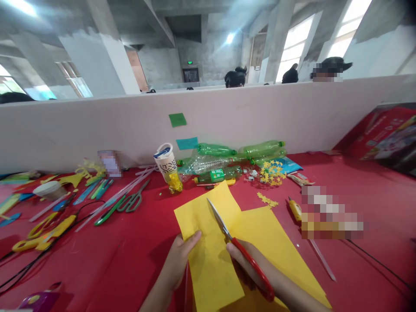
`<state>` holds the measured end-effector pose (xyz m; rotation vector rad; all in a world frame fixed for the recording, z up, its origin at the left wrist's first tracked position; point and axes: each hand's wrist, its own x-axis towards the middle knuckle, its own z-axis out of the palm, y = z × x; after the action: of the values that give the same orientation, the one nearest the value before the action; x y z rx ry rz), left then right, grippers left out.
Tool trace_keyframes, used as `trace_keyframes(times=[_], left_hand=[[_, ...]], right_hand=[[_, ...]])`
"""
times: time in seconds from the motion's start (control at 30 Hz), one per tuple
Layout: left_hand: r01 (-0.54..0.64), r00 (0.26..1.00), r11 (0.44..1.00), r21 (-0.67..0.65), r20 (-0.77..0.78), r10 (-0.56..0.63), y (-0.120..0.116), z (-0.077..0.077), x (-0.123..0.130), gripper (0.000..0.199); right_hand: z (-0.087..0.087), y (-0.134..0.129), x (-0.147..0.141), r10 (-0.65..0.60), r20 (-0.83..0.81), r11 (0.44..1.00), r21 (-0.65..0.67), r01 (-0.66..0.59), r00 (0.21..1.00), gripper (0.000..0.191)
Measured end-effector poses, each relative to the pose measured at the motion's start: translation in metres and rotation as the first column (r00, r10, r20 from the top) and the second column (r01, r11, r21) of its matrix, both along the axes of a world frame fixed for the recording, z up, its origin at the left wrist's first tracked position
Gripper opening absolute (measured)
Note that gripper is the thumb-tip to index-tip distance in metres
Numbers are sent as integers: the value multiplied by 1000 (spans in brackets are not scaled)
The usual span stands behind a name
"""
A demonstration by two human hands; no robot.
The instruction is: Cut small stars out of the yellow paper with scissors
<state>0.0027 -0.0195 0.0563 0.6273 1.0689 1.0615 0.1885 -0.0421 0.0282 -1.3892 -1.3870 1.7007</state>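
Note:
My left hand pinches the left edge of a yellow sheet of paper, its thumb lying on top. In my right hand are red-handled scissors, their blades pointing up and left across the sheet. The blades look closed or nearly so; I cannot tell whether they cut the paper. Beneath my right forearm lies a larger yellow sheet on the red table. Part of my right hand's fingers is hidden behind the scissors and paper.
Green plastic bottles, a patterned cup and yellow paper stars stand along the white partition. Leftward lie grey scissors, a green cutter and a yellow glue gun with its cable. A yellow glue bottle lies right.

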Motion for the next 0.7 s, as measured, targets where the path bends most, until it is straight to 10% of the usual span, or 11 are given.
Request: trace_keyframes(times=[0.53,0.7], left_hand=[[42,999,996,-76,15,-41,1,-11,-1,40],[187,956,978,-97,245,-159,0,-15,-7,42]], right_hand=[[-2,8,-2,-97,22,984,-145,99,995,52],[12,13,5,-123,269,988,122,93,955,40]])
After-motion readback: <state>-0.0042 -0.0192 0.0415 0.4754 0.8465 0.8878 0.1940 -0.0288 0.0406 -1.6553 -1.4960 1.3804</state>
